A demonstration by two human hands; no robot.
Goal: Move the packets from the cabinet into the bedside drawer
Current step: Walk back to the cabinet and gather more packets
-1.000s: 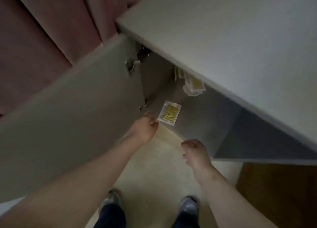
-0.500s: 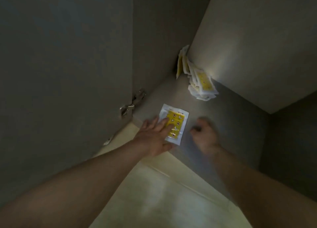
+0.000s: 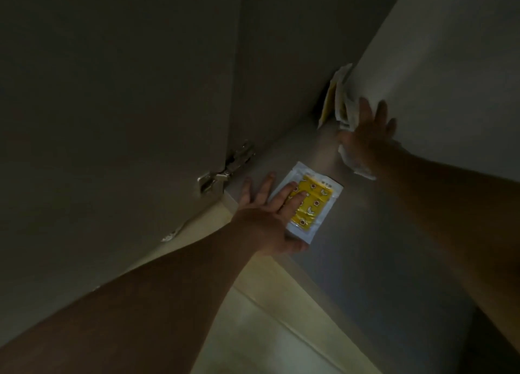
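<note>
Yellow packet pile (image 3: 341,101), seemingly, now under right hand (image 3: 365,140).

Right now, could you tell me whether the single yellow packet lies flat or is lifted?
Lying flat. The yellow packet sits flush on the cabinet floor under the left hand, fingers straight.

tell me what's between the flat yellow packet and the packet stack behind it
Only bare grey cabinet shelf, seen in the head view, separates the flat yellow packet from the packet stack.
</note>
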